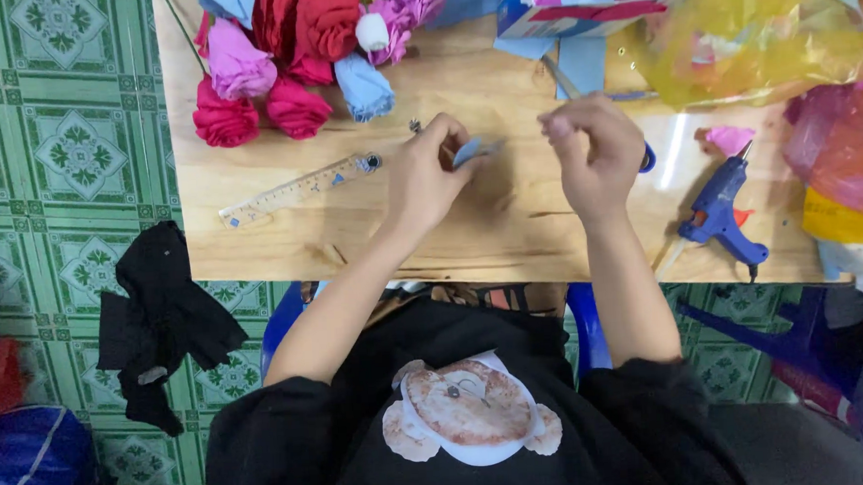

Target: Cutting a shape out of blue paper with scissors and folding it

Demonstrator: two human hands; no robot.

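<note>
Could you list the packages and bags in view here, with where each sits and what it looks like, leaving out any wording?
Box: top edge of the table, beyond the right hand; rectangular, blue, white and pink card.
Yellow bag: top right of the table; crumpled, see-through yellow plastic.
Pink bag: right edge, beside the glue gun; translucent pink plastic.
Yellow pack: right edge, under the pink bag; yellow, mostly cut off.
No screens or signs.

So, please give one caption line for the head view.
Both hands, left hand and right hand, pinch light blue paper beside paper roses.
</note>
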